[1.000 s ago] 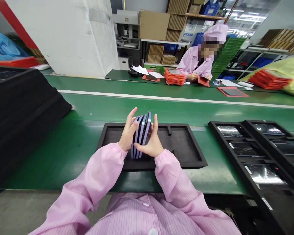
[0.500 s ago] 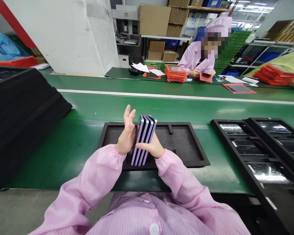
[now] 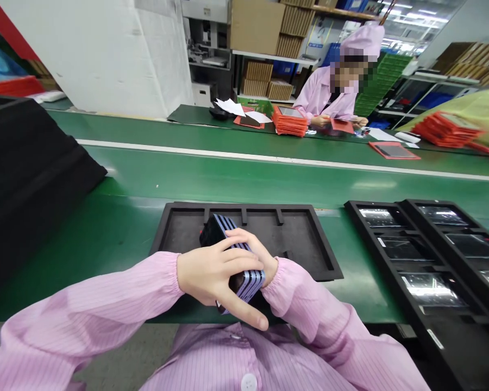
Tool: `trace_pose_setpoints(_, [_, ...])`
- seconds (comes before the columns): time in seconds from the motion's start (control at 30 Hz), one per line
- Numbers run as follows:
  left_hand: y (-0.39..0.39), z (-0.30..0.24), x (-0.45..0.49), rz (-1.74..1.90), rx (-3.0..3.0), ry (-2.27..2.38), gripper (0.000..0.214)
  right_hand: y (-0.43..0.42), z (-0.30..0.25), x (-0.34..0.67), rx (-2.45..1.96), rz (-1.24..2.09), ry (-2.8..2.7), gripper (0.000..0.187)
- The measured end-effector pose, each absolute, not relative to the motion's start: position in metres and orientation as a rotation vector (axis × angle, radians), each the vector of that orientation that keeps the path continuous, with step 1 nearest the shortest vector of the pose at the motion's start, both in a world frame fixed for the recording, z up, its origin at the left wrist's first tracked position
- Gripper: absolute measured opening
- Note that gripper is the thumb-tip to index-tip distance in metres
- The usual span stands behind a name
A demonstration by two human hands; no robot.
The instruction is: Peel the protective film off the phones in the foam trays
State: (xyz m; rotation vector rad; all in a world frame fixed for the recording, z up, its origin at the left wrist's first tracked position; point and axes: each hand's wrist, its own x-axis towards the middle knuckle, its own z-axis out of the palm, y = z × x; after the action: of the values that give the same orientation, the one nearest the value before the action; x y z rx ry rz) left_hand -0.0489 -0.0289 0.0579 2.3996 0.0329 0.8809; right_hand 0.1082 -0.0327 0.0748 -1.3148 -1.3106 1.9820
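Note:
My left hand (image 3: 212,274) wraps over a stack of several thin purple-edged dark slabs (image 3: 232,255), fingers curled across its top and thumb stretched below. My right hand (image 3: 264,263) is mostly hidden behind the stack, gripping it from the far side. The stack lies tilted on its side above the near edge of a black foam tray (image 3: 305,239) on the green bench. Both sleeves are pink.
Black trays with glossy panels (image 3: 415,255) sit at the right. A tall pile of black foam (image 3: 28,179) stands at the left. Beyond the green conveyor (image 3: 269,179), a person in pink works among orange stacks (image 3: 289,122).
The stack was upright between both hands; now it is tipped over and lower, nearer my body. My left hand, open half a second ago, has closed over its top.

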Motion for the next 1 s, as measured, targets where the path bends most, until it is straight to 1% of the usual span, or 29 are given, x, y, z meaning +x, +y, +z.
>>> trace_pose_setpoints(0.07, [-0.031,0.050,-0.048,1.010,2.449,0.039,0.046,-0.032,0.065,0.105,-1.113,2.383,-0.799,0.042])
trace_pose_setpoints(0.1, [-0.032,0.048,-0.048,1.072,2.464,0.053,0.046,-0.031,0.060,0.106,-0.998,2.511,-0.589,0.040])
trace_pose_setpoints(0.17, [-0.030,0.049,-0.050,1.174,2.474,0.073,0.050,-0.029,0.055,0.110,-0.937,2.551,-0.584,0.041])
trace_pose_setpoints(0.23, [-0.024,0.053,-0.053,1.281,2.466,0.131,0.064,-0.024,0.056,0.120,-1.046,2.494,-0.907,0.058])
trace_pose_setpoints(0.27, [-0.019,0.055,-0.055,1.348,2.446,0.177,0.076,-0.021,0.060,0.126,-1.156,2.397,-1.153,0.066])
trace_pose_setpoints(0.3, [-0.013,0.057,-0.056,1.419,2.413,0.228,0.090,-0.018,0.065,0.133,-1.291,2.211,-1.424,0.070])
trace_pose_setpoints(0.37, [0.000,0.056,-0.056,1.556,2.311,0.321,0.113,-0.012,0.077,0.147,-1.537,1.609,-1.903,0.064])
trace_pose_setpoints(0.4, [0.006,0.054,-0.055,1.611,2.256,0.355,0.120,-0.010,0.082,0.153,-1.586,1.295,-2.053,0.063])
trace_pose_setpoints(0.43, [0.011,0.051,-0.052,1.656,2.209,0.378,0.124,-0.007,0.085,0.158,-1.565,1.050,-2.149,0.070])
trace_pose_setpoints(0.47, [0.014,0.046,-0.049,1.688,2.175,0.398,0.124,-0.005,0.086,0.161,-1.472,0.896,-2.217,0.084])
trace_pose_setpoints(0.53, [0.018,0.036,-0.041,1.726,2.138,0.408,0.120,-0.001,0.081,0.162,-1.140,0.801,-2.318,0.110])
trace_pose_setpoints(0.57, [0.018,0.030,-0.036,1.737,2.129,0.396,0.118,0.001,0.075,0.160,-0.964,0.796,-2.342,0.117])
trace_pose_setpoints(0.6, [0.017,0.025,-0.032,1.749,2.123,0.368,0.118,0.003,0.068,0.157,-0.826,0.792,-2.346,0.120])
trace_pose_setpoints(0.67, [0.012,0.016,-0.025,1.800,2.079,0.303,0.119,0.006,0.050,0.149,-0.679,0.789,-2.305,0.120])
trace_pose_setpoints(0.73, [0.007,0.010,-0.021,1.845,2.016,0.254,0.123,0.009,0.034,0.142,-0.623,0.779,-2.222,0.113])
trace_pose_setpoints(0.8, [0.002,0.009,-0.020,1.815,1.960,0.266,0.128,0.009,0.024,0.138,-0.571,0.722,-2.136,0.102])
trace_pose_setpoints(0.87, [-0.003,0.012,-0.022,1.701,1.941,0.360,0.129,0.009,0.020,0.136,-0.550,0.631,-2.073,0.090])
trace_pose_setpoints(0.93, [-0.006,0.017,-0.025,1.610,1.940,0.473,0.121,0.008,0.021,0.136,-0.549,0.575,-2.043,0.085])
trace_pose_setpoints(1.0, [-0.007,0.022,-0.026,1.586,1.936,0.514,0.107,0.008,0.024,0.136,-0.550,0.562,-2.036,0.082])
